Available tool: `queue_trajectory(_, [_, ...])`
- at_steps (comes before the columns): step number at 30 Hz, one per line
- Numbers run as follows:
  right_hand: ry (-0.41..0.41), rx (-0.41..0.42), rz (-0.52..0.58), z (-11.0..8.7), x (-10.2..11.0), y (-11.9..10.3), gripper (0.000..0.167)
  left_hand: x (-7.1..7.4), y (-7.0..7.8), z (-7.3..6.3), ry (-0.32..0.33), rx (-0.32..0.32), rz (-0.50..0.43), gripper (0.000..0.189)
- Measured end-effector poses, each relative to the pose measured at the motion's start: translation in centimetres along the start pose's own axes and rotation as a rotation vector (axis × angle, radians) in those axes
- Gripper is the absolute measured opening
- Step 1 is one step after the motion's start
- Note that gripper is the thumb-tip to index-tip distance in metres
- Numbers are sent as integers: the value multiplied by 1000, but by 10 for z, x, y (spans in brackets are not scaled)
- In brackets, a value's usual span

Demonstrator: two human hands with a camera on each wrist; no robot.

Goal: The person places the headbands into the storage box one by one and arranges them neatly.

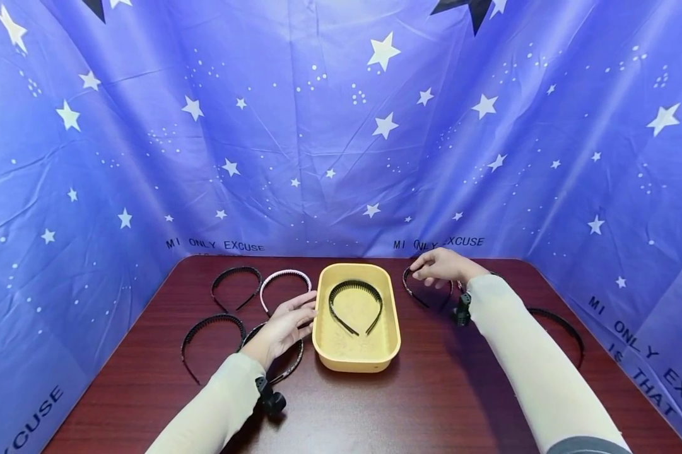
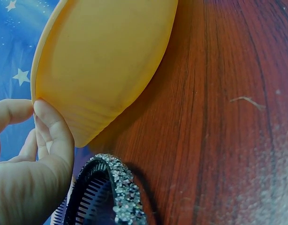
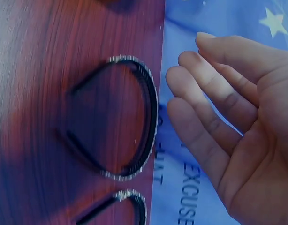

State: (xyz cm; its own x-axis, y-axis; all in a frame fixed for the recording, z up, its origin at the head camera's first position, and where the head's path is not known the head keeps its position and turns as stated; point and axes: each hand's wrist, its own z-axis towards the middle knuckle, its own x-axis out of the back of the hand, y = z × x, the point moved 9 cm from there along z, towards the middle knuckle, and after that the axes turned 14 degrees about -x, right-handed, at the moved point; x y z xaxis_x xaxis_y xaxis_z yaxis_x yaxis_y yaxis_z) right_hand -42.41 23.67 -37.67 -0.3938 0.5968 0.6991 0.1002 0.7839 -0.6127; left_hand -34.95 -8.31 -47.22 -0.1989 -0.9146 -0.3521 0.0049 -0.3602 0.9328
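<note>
My left hand (image 1: pixel 281 328) pinches the left rim of a yellow plastic bin (image 1: pixel 358 364), thumb and index finger at its edge in the left wrist view. Inside the bin lies a black toothed headband (image 1: pixel 354 284). Close under that hand is a headband with a glittery beaded band (image 2: pixel 127 192), partly hidden by it in the head view. At the back right, my right hand (image 1: pixel 443 265) hovers over a dark headband with a shiny edge (image 3: pixel 154 108). Its fingers are loosely bent and apart from the headband in the right wrist view.
Left of the bin lie a pink-and-white headband (image 1: pixel 286 272) and two black ones, one behind (image 1: pixel 235 269) and one nearer (image 1: pixel 212 317). Another dark headband (image 1: pixel 568 325) lies near the table's right edge. A starry blue cloth (image 1: pixel 341 126) hangs around the brown table (image 1: pixel 409 410).
</note>
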Motion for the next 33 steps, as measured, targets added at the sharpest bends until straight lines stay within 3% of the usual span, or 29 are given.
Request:
queue_trajectory(17, [6,-75,105,-28,46,78,43,0,0,-1,-11,-5,-1,60])
queue_trajectory(33, [98,-131,125,-66,81,156,49,0,0,0,-7,5,-11,61])
